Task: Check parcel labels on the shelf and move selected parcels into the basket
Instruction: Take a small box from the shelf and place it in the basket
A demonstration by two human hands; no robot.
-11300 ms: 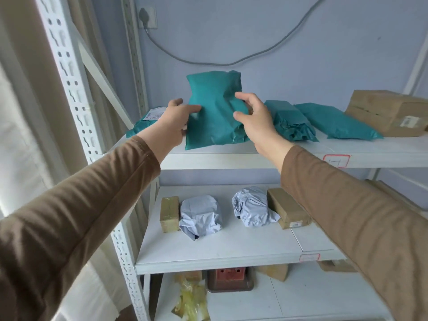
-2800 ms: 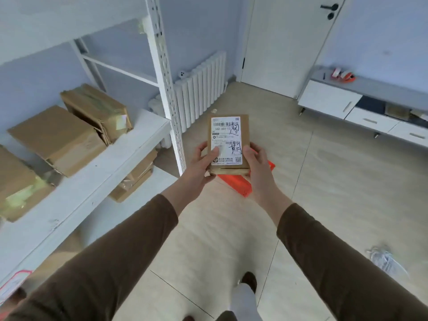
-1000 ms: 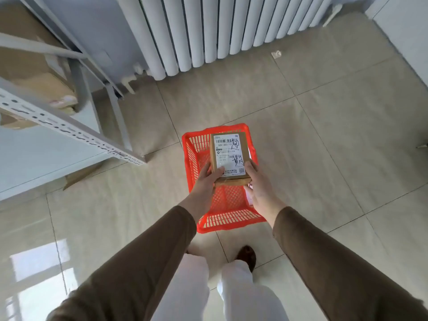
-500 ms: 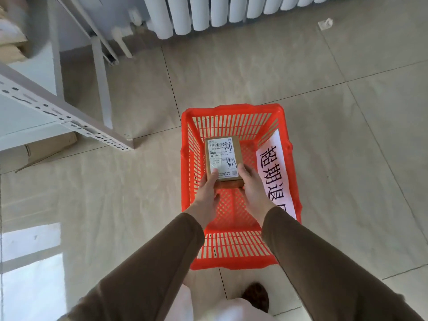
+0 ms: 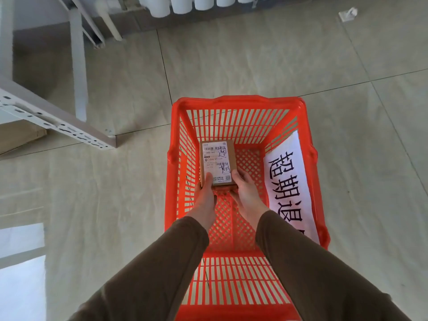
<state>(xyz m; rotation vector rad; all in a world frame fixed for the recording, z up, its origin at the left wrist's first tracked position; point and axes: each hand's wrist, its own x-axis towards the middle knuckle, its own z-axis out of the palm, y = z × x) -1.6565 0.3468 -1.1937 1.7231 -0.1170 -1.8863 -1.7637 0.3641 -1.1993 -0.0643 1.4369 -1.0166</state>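
Observation:
A small brown cardboard parcel (image 5: 217, 162) with a white label and handwritten black marks is low inside the red plastic basket (image 5: 238, 101) on the floor. My left hand (image 5: 205, 199) grips the parcel's near left corner, thumb on top. My right hand (image 5: 246, 193) holds its near right corner. Whether the parcel touches the lattice bottom I cannot tell. A white paper sign (image 5: 289, 184) with large black characters lies along the basket's right wall.
The white metal shelf's post and foot (image 5: 69, 130) stand on the tiled floor to the left, with a flat cardboard piece (image 5: 18, 137) beneath. A white radiator (image 5: 185, 5) lines the far wall. A scrap of paper (image 5: 347, 13) lies at top right.
Both hands have lowered the parcel from above the basket rim down deep into the basket. My head has come closer, so the basket looks larger.

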